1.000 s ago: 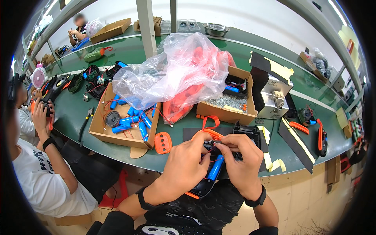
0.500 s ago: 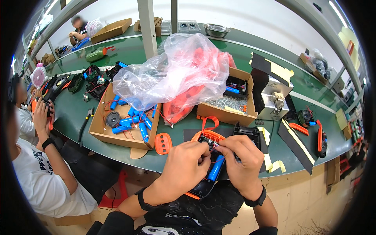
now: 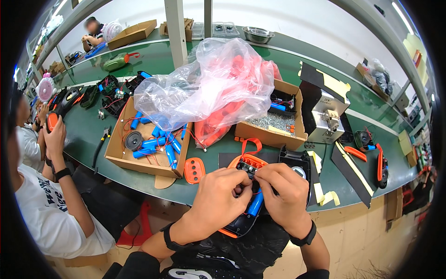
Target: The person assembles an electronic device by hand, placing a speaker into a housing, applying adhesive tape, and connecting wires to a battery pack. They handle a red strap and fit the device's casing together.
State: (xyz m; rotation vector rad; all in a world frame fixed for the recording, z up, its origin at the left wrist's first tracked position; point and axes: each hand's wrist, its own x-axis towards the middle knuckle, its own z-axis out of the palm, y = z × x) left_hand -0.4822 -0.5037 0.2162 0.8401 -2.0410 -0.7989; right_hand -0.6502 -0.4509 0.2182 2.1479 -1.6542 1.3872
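Observation:
An open black-and-orange device housing lies at the table's front edge, between my hands. Inside it sit a blue cylindrical battery, thin red wires and a small circuit board; an orange strap loop stands at its far end. My left hand is closed in a pinch over the board's left side. Opposite it, my right hand pinches close to the board's right edge, above the battery. The fingers hide what each pinch holds. Beside the right hand is a black housing half.
Left stands a cardboard box of blue batteries and a speaker; an orange plate lies beside it. Behind are a plastic bag of red parts, a box of screws and a metal fixture. A co-worker sits at left.
My hands stay at the board; the right fingers have shifted slightly up and left. The co-worker at left has raised an orange-and-black part.

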